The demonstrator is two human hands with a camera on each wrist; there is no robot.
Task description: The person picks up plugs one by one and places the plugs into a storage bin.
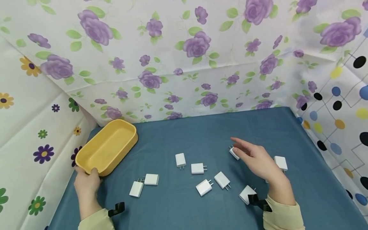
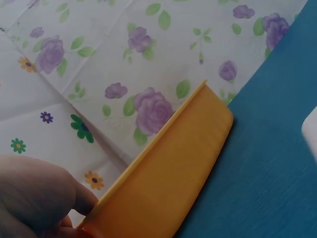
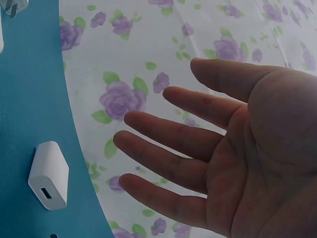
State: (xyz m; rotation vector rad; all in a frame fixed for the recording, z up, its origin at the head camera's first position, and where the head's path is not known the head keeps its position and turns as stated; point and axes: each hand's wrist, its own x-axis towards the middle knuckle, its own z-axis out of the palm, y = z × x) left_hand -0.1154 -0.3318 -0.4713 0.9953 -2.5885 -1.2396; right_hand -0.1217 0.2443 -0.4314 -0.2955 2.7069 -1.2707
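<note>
Left hand point(image 1: 86, 185) gripping near rim of yellow tray point(image 1: 107, 147) at table's left rear, right hand point(image 1: 257, 161) fingers spread and empty over white charger point(image 1: 234, 153), right wrist view alone shows charger's USB port point(image 3: 47, 193), head view only shows remaining chargers scattered on blue cloth point(image 1: 184, 204)

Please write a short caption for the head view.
Left hand holds yellow tray; open right hand hovers above white chargers.
</note>
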